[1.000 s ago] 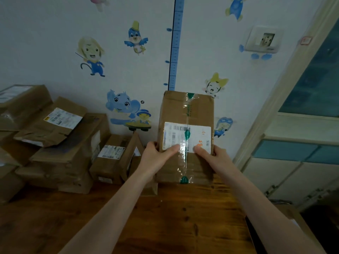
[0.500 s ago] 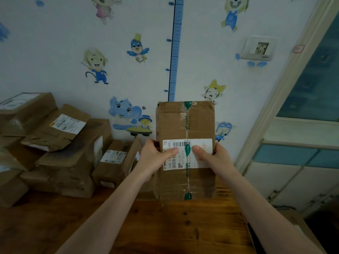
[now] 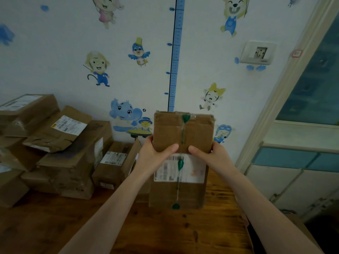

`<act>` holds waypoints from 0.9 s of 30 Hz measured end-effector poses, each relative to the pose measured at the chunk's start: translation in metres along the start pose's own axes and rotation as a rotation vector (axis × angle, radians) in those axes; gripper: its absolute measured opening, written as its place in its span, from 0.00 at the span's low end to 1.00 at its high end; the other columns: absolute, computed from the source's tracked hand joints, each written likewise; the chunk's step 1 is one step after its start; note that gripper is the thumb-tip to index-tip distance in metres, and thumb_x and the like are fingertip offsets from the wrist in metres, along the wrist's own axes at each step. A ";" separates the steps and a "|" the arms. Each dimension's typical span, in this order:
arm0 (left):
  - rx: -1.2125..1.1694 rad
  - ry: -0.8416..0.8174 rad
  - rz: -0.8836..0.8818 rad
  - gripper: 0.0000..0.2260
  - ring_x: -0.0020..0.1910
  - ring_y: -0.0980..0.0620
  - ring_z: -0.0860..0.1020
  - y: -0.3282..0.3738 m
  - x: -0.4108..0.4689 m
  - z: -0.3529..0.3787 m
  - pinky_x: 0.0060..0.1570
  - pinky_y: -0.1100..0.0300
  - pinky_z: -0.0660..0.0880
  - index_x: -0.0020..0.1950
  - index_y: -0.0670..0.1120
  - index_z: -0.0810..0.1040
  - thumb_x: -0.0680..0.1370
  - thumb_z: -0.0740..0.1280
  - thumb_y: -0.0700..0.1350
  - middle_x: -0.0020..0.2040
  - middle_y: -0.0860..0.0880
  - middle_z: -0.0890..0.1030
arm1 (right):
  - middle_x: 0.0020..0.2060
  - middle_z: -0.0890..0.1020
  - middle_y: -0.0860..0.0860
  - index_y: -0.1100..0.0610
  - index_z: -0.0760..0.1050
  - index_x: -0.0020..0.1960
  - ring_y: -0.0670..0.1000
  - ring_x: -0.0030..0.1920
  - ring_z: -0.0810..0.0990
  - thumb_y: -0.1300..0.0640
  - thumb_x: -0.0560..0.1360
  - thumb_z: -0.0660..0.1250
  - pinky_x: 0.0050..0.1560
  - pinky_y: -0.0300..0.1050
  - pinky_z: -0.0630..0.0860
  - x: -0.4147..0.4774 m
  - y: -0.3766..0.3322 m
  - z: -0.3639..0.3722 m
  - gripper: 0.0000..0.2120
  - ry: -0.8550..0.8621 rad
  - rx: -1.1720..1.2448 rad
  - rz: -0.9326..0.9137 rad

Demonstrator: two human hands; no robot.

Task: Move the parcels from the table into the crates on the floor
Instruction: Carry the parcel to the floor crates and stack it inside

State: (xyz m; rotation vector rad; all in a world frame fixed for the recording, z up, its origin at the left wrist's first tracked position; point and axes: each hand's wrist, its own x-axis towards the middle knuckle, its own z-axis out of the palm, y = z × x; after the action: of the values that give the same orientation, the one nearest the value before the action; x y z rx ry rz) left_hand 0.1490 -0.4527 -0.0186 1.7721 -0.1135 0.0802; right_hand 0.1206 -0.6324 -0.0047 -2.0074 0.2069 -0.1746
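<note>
A person's left hand and right hand are gripping a brown rectangular cardboard parcel bearing a white shipping label, fingers clamped on its sides and thumbs pressing its front. The parcel is standing upright over the brown wooden bench, just beside a pile of brown cardboard parcels, before a cartoon-stickered white wall.

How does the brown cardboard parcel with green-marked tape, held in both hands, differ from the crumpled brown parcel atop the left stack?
The held cardboard parcel stands upright, gripped by the left hand and right hand; the crumpled parcel lies tilted on other boxes, untouched. The held one has flat faces; the crumpled one is creased and dented. Both are brown and carry a white shipping label.
</note>
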 end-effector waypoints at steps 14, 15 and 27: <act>0.162 -0.018 0.129 0.30 0.46 0.62 0.74 0.014 0.002 -0.007 0.42 0.74 0.69 0.66 0.49 0.67 0.69 0.76 0.51 0.49 0.59 0.75 | 0.57 0.78 0.49 0.55 0.66 0.68 0.49 0.56 0.78 0.48 0.69 0.73 0.52 0.43 0.77 0.001 -0.004 -0.003 0.32 0.012 -0.012 -0.133; 0.175 0.002 0.152 0.29 0.47 0.61 0.74 0.014 0.001 -0.006 0.41 0.76 0.70 0.66 0.47 0.68 0.69 0.76 0.50 0.50 0.57 0.76 | 0.57 0.79 0.49 0.56 0.67 0.67 0.50 0.55 0.78 0.49 0.70 0.73 0.50 0.42 0.77 0.001 -0.003 -0.002 0.30 0.037 -0.025 -0.155; 0.209 -0.019 0.184 0.29 0.50 0.58 0.75 0.017 0.002 -0.011 0.40 0.76 0.70 0.65 0.43 0.67 0.69 0.76 0.48 0.52 0.55 0.74 | 0.53 0.82 0.51 0.56 0.74 0.59 0.50 0.53 0.80 0.44 0.67 0.73 0.53 0.52 0.79 0.003 -0.005 -0.009 0.26 0.059 0.107 -0.095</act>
State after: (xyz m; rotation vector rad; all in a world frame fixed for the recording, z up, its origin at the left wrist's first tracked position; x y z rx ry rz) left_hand 0.1493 -0.4455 0.0002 1.9678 -0.2909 0.2150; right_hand 0.1219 -0.6386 0.0038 -1.9080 0.1368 -0.2997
